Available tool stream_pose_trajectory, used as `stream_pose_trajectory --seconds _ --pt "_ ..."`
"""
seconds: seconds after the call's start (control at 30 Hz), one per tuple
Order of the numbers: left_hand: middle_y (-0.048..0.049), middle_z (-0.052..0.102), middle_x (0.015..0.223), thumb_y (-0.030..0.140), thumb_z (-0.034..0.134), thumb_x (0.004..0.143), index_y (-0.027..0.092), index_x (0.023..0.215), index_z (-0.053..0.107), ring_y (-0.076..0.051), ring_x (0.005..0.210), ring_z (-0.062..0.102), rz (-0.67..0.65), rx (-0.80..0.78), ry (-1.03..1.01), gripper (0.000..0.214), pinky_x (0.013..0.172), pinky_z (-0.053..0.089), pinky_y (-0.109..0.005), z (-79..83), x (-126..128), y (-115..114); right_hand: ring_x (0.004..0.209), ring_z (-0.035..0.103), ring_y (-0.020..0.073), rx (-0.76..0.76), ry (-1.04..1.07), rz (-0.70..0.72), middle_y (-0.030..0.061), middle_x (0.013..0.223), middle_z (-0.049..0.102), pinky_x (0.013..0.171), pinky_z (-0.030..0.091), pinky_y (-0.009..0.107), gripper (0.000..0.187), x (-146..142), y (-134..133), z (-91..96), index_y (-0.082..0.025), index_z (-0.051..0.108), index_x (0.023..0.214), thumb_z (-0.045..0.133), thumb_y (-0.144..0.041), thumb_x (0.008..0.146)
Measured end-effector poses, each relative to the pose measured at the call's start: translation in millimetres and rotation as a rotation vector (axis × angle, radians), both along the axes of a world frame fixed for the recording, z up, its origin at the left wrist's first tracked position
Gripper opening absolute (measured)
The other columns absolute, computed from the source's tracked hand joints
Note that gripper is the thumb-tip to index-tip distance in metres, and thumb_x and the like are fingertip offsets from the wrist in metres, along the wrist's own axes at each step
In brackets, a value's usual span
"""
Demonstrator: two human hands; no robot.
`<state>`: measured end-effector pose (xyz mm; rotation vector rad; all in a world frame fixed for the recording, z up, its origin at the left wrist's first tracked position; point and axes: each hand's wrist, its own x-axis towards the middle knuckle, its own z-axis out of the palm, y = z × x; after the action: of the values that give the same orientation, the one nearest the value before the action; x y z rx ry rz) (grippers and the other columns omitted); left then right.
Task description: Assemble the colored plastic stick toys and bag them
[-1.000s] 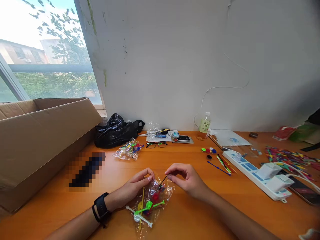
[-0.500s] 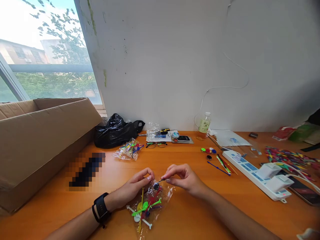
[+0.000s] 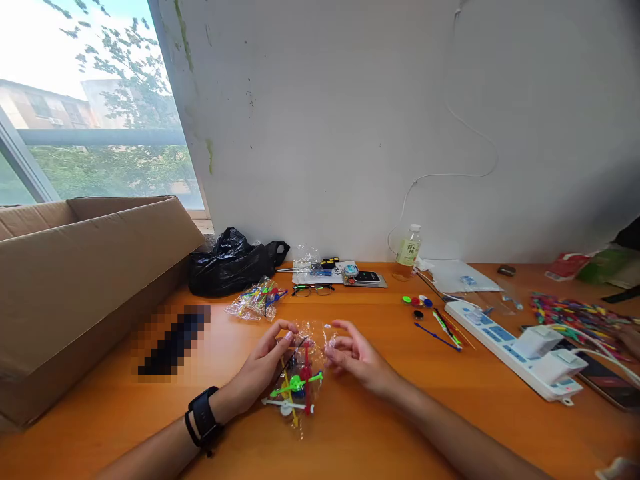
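A clear plastic bag [image 3: 316, 331] stands between my hands, its mouth toward the wall. Inside it lie several colored plastic arrow spinners: a green spinner [image 3: 296, 383], a white spinner [image 3: 286, 407], a red one and a yellow one, plus a dark one near the top. My left hand [image 3: 267, 363] grips the bag's left edge with bent thumb and fingers. On the opposite side, my right hand [image 3: 357, 357] has its curled fingers closed on the bag's right edge.
At left stands a large cardboard box [image 3: 90, 287] beside a black plastic bag [image 3: 235, 263]. Another filled clear bag [image 3: 257, 299] and glasses [image 3: 313, 290] lie behind my hands. To the right are loose discs [image 3: 418, 315], arrows [image 3: 437, 337], a power strip [image 3: 500, 347] and a colorful arrow pile [image 3: 575, 320].
The dark piece held at my right fingertips has gone into the bag. My right hand has shifted to the bag's edge, and the bag has moved slightly toward the wall.
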<state>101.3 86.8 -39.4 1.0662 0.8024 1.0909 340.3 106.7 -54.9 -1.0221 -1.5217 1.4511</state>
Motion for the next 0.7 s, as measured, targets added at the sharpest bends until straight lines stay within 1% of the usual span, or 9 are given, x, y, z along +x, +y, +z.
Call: stream_pose_trajectory --seconds 0.07,0.13,0.2,0.3,0.4,0.47,0.57,0.63,0.7 --pt "-0.0025 0.075 0.104 0.055 0.073 0.095 0.025 0.109 0.058 -0.016 0.081 0.071 0.061 0.046 -0.013 0.037 0.07 0.057 -0.025 -1.2 0.7 0.1 0.088 0.072 0.0244 -0.017 -0.025 0.062 0.0103 0.103 0.074 0.079 0.059 0.038 0.066 -2.9 0.1 -5.1 -0.019 0.068 0.117 0.083 -0.07 0.077" --pt "-0.005 0.076 0.111 0.053 0.071 0.097 0.024 0.108 0.059 -0.017 0.087 0.074 0.091 0.108 -0.011 0.033 0.078 0.059 -0.028 -0.1 0.0 -0.7 0.086 0.072 0.0232 0.073 -0.053 0.069 0.0096 0.097 0.076 0.079 0.058 0.036 0.053 -5.3 -3.1 -2.2 -0.017 0.074 0.103 0.081 -0.066 0.082" --pt "-0.0086 0.075 0.122 0.051 0.069 0.099 0.023 0.11 0.063 -0.022 0.1 0.074 0.08 0.179 0.014 0.031 0.089 0.06 -0.033 3.9 -1.6 -2.3 0.083 0.071 0.0216 0.192 -0.07 0.016 0.008 0.093 0.077 0.079 0.057 0.034 0.044 -4.7 -7.6 8.6 -0.017 0.077 0.096 0.076 -0.06 0.089" --pt "-0.0115 0.073 0.129 0.048 0.067 0.101 0.022 0.118 0.068 -0.026 0.116 0.071 0.022 0.314 0.166 0.032 0.101 0.056 -0.037 11.2 -4.4 -4.2 0.084 0.072 0.0215 0.37 -0.117 -0.135 0.0072 0.093 0.078 0.08 0.057 0.032 0.035 2.1 -12.6 29.3 -0.019 0.08 0.099 0.069 -0.052 0.097" --pt "-0.0113 0.077 0.121 0.047 0.068 0.1 0.02 0.116 0.074 -0.027 0.115 0.071 -0.049 0.443 0.357 0.033 0.104 0.055 -0.037 12.0 -5.5 -3.7 0.093 0.073 0.0222 0.535 -0.166 -0.258 0.0077 0.104 0.079 0.084 0.057 0.032 0.029 8.0 -13.9 39.2 -0.021 0.079 0.107 0.064 -0.046 0.101" --pt "-0.0113 0.079 0.116 0.048 0.066 0.1 0.019 0.112 0.077 -0.028 0.109 0.072 -0.067 0.471 0.432 0.033 0.101 0.056 -0.038 8.9 -5.6 -2.2 0.094 0.072 0.0225 0.562 -0.201 -0.251 0.0079 0.106 0.078 0.084 0.057 0.032 0.027 8.3 -13.2 37.4 -0.022 0.077 0.111 0.064 -0.044 0.102" --pt "-0.0123 0.081 0.114 0.05 0.065 0.1 0.018 0.11 0.08 -0.029 0.104 0.074 -0.022 0.445 0.489 0.037 0.097 0.057 -0.039 5.2 -6.9 -0.1 0.089 0.071 0.0229 0.56 -0.243 -0.18 0.0084 0.101 0.078 0.081 0.057 0.034 0.026 6.0 -10.8 31.2 -0.021 0.077 0.105 0.066 -0.044 0.1" --pt "-0.0129 0.081 0.116 0.051 0.065 0.1 0.018 0.112 0.082 -0.03 0.105 0.074 0.026 0.418 0.499 0.039 0.099 0.057 -0.04 6.3 -8.6 0.7 0.089 0.07 0.023 0.57 -0.241 -0.161 0.0089 0.098 0.077 0.081 0.056 0.034 0.027 6.1 -8.0 29.4 -0.021 0.077 0.101 0.064 -0.044 0.102" --pt "-0.0129 0.08 0.121 0.051 0.066 0.099 0.019 0.117 0.081 -0.031 0.109 0.073 0.057 0.39 0.487 0.04 0.101 0.055 -0.041 9.6 -10.0 1.3 0.09 0.07 0.023 0.564 -0.221 -0.159 0.009 0.1 0.076 0.082 0.055 0.035 0.027 8.0 -4.4 28.3 -0.021 0.077 0.105 0.064 -0.045 0.102"
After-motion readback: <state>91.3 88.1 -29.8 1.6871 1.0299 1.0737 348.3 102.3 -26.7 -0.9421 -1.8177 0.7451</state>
